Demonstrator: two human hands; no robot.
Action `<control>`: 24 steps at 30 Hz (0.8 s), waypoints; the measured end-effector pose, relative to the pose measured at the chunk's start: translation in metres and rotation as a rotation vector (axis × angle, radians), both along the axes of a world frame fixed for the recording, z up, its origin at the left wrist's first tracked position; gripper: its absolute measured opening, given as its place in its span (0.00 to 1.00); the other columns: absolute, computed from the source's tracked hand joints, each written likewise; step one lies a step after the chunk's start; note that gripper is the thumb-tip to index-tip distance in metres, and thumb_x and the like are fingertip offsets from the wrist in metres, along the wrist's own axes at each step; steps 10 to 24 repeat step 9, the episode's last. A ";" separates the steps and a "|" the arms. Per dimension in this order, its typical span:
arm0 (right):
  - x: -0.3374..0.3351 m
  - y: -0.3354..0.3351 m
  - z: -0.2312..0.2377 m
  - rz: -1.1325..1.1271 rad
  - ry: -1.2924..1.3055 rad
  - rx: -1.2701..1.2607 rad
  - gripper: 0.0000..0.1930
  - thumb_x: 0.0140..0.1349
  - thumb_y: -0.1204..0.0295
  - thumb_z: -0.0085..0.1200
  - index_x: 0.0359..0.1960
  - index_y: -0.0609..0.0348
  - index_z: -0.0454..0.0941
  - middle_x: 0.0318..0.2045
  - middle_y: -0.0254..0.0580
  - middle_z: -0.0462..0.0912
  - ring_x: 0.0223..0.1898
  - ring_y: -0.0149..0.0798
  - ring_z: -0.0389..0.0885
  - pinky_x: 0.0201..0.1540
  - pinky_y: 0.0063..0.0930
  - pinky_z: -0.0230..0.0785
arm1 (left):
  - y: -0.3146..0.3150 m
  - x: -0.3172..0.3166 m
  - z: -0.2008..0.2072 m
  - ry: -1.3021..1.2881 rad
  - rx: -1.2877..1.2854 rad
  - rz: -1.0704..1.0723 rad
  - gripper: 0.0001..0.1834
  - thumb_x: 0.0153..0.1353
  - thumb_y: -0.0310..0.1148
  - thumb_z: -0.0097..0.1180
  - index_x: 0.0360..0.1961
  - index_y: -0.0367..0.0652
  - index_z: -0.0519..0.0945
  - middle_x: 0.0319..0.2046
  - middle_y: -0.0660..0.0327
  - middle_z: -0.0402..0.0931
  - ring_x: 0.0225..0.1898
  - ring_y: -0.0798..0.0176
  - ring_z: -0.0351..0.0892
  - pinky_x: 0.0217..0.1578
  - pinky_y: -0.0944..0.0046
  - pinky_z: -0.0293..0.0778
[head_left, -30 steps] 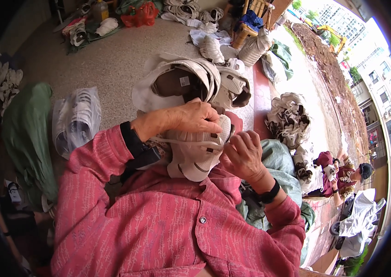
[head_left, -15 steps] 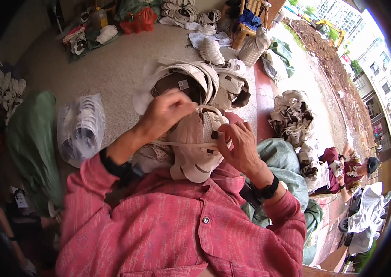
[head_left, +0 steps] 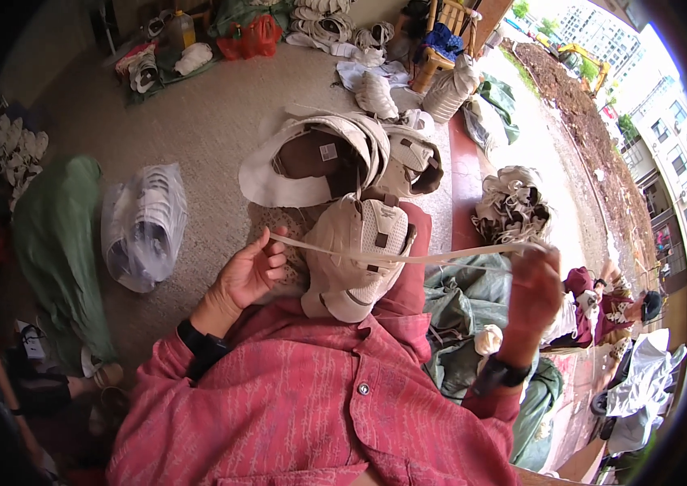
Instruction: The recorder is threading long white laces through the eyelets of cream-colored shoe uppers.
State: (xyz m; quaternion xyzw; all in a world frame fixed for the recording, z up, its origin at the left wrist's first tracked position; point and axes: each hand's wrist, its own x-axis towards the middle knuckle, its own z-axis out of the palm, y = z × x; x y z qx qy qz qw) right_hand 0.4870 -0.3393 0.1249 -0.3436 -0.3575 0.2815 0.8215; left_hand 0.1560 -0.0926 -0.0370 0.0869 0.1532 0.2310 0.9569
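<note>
A pale shoelace (head_left: 433, 257) stretches across a beige-and-white shoe upper (head_left: 335, 243) that rests on my lap. On the left, my left hand (head_left: 250, 275) pinches one end between thumb and fingertip, its other fingers loosely curled. My right hand (head_left: 536, 283), blurred by motion, grips the lace out to the right, well away from the upper. Whether the lace runs through the upper's eyelets cannot be made out. Just beyond my lap lie nested shoe uppers (head_left: 299, 180) with dark brown linings, and another upper (head_left: 415, 158) beside them.
Left of me, a clear plastic bag (head_left: 145, 227) of stacked uppers stands beside a green sack (head_left: 60, 251). To the right are a heap of uppers (head_left: 514, 206) and a grey-green tarp (head_left: 473, 300). Another person (head_left: 611, 308) handles shoe pieces farther right.
Both hands were close together over the upper. They have moved apart, the left hand down and left, the right hand far to the right, drawing the lace out straight.
</note>
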 end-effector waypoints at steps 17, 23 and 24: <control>0.108 -0.196 -0.042 -0.266 -0.186 -0.602 0.05 0.65 0.69 0.51 0.40 0.54 0.73 0.46 0.42 0.77 0.42 0.33 0.79 0.46 0.33 0.75 | 0.050 -0.042 0.105 -0.038 0.820 0.188 0.14 0.70 0.40 0.52 0.45 0.41 0.79 0.25 0.67 0.74 0.22 0.72 0.72 0.24 0.70 0.75; 0.108 -0.196 -0.042 -0.266 -0.186 -0.602 0.05 0.65 0.69 0.51 0.40 0.54 0.73 0.46 0.42 0.77 0.42 0.33 0.79 0.46 0.33 0.75 | 0.050 -0.042 0.105 -0.038 0.820 0.188 0.14 0.70 0.40 0.52 0.45 0.41 0.79 0.25 0.67 0.74 0.22 0.72 0.72 0.24 0.70 0.75; 0.108 -0.196 -0.042 -0.266 -0.186 -0.602 0.05 0.65 0.69 0.51 0.40 0.54 0.73 0.46 0.42 0.77 0.42 0.33 0.79 0.46 0.33 0.75 | 0.050 -0.042 0.105 -0.038 0.820 0.188 0.14 0.70 0.40 0.52 0.45 0.41 0.79 0.25 0.67 0.74 0.22 0.72 0.72 0.24 0.70 0.75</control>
